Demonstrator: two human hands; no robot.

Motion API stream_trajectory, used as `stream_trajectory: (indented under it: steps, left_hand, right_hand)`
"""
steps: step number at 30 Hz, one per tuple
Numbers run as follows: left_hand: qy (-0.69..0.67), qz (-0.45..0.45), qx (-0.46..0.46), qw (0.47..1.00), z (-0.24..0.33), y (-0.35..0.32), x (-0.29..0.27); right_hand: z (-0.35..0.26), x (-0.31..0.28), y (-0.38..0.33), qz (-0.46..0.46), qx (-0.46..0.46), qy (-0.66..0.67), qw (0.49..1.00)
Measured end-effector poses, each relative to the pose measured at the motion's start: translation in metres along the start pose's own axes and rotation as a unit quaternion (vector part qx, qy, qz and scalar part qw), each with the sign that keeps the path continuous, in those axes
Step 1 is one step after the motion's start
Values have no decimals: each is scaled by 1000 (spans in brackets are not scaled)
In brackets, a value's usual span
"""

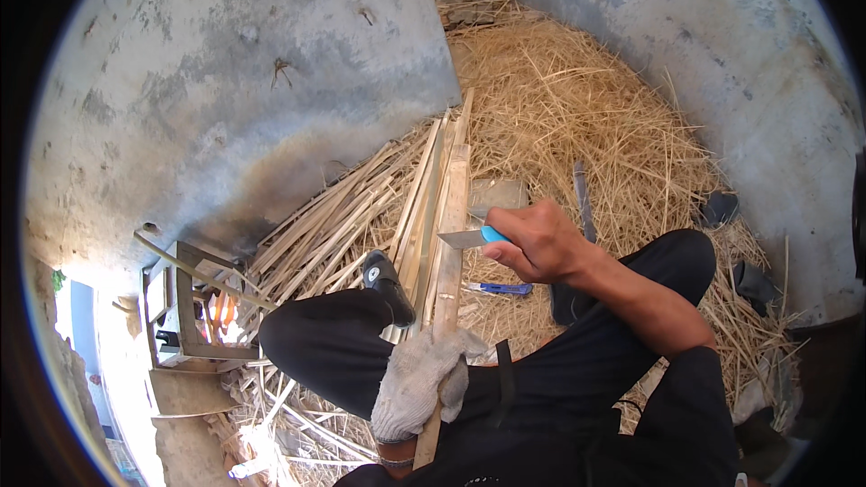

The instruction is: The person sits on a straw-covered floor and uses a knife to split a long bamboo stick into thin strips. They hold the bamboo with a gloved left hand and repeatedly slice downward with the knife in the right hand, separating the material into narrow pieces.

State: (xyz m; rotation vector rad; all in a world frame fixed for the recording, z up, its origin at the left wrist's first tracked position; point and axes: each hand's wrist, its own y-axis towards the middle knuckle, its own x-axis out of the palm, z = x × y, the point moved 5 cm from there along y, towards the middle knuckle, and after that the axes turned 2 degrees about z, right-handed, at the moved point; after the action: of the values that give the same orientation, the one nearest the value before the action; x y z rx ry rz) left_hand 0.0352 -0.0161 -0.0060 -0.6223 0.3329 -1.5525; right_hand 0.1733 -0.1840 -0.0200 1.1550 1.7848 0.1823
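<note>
My left hand (422,381), in a greyish-white knitted glove, is wrapped round the near part of a long split bamboo strip (448,281). The strip runs away from my lap, over the straw, toward the far wall. In my bare right hand (539,239) is a knife with a bright blue handle (492,234), the fingers closed round it. Its broad flat blade (462,239) points left and lies across the strip, well beyond the gloved hand. Whether the edge bites into the bamboo I cannot tell.
A blue box cutter (501,289) lies just right of the strip. Many thin bamboo slats (334,216) spread at left. Straw (577,99) covers the floor between grey walls (234,63). A wooden frame (185,307) stands far left; a dark blade-like tool (583,194) lies beyond my right hand.
</note>
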Motion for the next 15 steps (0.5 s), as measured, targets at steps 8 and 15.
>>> stream_trajectory:
  steps: [8,15]
  left_hand:
    - [64,72,4,995,2,4,-8]
    - [-40,58,-14,997,-2,19,-19]
  right_hand:
    - [0,18,1,46,-4,-116,992]
    - [69,59,10,3,200,-317,927]
